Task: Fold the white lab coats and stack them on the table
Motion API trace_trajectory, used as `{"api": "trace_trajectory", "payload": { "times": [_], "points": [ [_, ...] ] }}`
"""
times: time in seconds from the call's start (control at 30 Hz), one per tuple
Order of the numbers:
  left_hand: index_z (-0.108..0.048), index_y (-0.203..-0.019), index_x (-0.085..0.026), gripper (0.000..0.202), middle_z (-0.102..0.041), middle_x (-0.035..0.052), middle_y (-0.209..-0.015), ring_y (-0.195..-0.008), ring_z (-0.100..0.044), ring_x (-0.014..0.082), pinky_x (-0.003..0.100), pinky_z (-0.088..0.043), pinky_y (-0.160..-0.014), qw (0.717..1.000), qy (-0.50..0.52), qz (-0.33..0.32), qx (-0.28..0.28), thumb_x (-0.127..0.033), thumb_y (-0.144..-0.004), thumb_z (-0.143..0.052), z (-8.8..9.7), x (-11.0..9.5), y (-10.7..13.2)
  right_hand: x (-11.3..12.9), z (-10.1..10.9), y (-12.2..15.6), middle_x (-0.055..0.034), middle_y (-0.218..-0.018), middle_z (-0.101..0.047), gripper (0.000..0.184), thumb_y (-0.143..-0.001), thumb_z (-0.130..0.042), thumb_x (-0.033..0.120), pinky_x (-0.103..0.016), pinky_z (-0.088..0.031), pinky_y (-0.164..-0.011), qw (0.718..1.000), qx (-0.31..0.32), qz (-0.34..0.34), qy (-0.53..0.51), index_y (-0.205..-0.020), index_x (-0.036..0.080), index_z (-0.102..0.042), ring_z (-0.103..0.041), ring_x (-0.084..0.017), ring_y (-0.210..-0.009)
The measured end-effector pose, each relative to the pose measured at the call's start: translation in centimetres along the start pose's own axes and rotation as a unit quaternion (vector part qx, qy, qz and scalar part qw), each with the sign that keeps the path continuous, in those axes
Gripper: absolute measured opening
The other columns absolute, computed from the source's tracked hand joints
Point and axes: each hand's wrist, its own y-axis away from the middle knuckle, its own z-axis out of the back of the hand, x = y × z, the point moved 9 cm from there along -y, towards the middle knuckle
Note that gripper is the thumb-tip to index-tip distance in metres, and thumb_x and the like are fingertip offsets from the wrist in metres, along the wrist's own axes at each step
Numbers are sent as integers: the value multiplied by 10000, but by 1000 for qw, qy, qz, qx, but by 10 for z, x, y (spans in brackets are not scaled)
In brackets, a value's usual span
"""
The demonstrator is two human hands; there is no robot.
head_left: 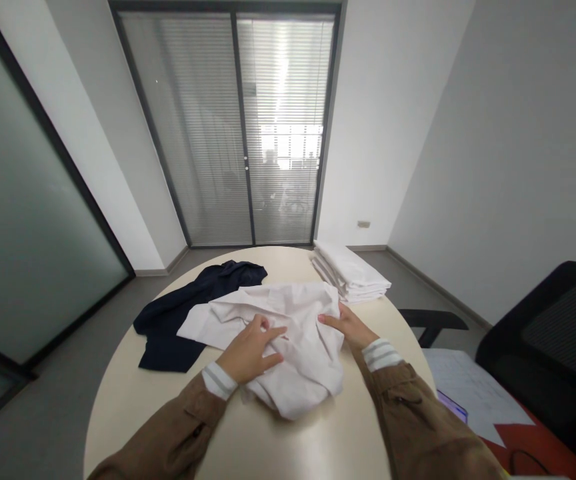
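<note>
A crumpled white garment (288, 333) lies on the round cream table (133, 393) in front of me. My left hand (251, 352) rests on its middle with fingers spread flat on the cloth. My right hand (347, 325) lies on the garment's right edge, fingers stretched out and pressed against the fabric. Both sleeves are brown with striped cuffs. A dark navy garment (183, 317) lies spread to the left, partly under the white one.
A stack of folded white cloth (351, 272) sits at the table's far right edge. A black chair (553, 347) stands at right, with papers (468, 393) on a red surface beside it. Glass doors with blinds are behind.
</note>
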Motion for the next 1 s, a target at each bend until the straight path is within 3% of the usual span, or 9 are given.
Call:
{"api": "trace_trajectory", "payload": {
  "times": [0.17, 0.3, 0.43, 0.57, 0.63, 0.7, 0.77, 0.87, 1.0],
  "points": [
    [-681, -952, -228, 160, -584, 56, -953, -829, -601, 209, 307, -468, -759, 999, -38, -14, 8, -327, -922, -560, 3, -11, -3, 5, 5, -1, -83, -1242, -700, 555, -720, -840, 406, -479, -497, -1015, 999, -40, 6, -11, -1209, 238, -638, -637, -318, -1155],
    [-589, -790, -211, 153, -581, 27, -807, -762, -563, 191, 291, -434, -715, 975, 94, 32, -200, -260, -903, -500, 55, 13, 1, 11, 18, -2, -90, -1288, -682, 648, -723, -842, 380, -473, -520, -993, 992, -107, 29, -61, -1298, 249, -574, -646, -314, -1149],
    [-550, -752, -206, 100, -584, -3, -767, -738, -554, 171, 262, -448, -659, 833, 325, 162, -417, -287, -810, -538, 92, 94, 27, 12, 40, 0, -96, -1241, -706, 713, -719, -839, 384, -480, -537, -969, 973, -203, 47, -96, -1355, 243, -548, -675, -309, -1086],
    [-582, -800, -180, 104, -621, 5, -781, -736, -595, 160, 270, -483, -685, 671, 505, 256, -479, -234, -714, -560, 77, 161, 40, 13, 47, 2, -75, -1229, -715, 734, -717, -840, 365, -462, -548, -968, 965, -224, 47, -127, -1382, 268, -544, -688, -298, -1070],
    [-615, -861, -168, 172, -647, 27, -836, -794, -623, 170, 301, -502, -755, 649, 489, 289, -506, -196, -712, -534, 75, 174, 49, 19, 43, 2, -62, -1262, -702, 719, -728, -828, 368, -454, -541, -989, 966, -207, 59, -140, -1384, 288, -546, -678, -296, -1106],
    [-646, -952, -165, 243, -672, 54, -953, -908, -638, 191, 337, -500, -847, 694, 382, 268, -548, -180, -743, -524, 91, 164, 58, 27, 36, 2, -51, -1352, -651, 733, -740, -815, 371, -454, -512, -1036, 969, -177, 78, -152, -1409, 319, -519, -636, -298, -1195],
    [-649, -1090, -177, 306, -670, 78, -1116, -1020, -631, 213, 362, -484, -916, 782, 248, 169, -547, -203, -806, -539, 110, 126, 53, 32, 27, 3, -42, -1458, -566, 798, -730, -820, 380, -465, -472, -1084, 975, -136, 90, -154, -1445, 348, -468, -563, -303, -1298],
    [-546, -1342, -207, 453, -597, 118, -1331, -1163, -594, 250, 400, -467, -982, 915, 101, -19, -389, -274, -894, -564, 98, 48, 25, 26, 11, 2, -71, -1495, -525, 920, -650, -868, 416, -500, -434, -1111, 986, -71, 69, -133, -1460, 318, -442, -509, -330, -1352],
    [-414, -1502, -223, 672, -568, 146, -1370, -1290, -486, 326, 497, -370, -1077, 972, -79, -129, -180, -344, -881, -641, 43, -11, 7, 5, -7, 0, -122, -1385, -621, 781, -651, -863, 393, -519, -427, -1103, 997, -3, 8, -73, -1352, 220, -563, -562, -350, -1292]
  ]
}}
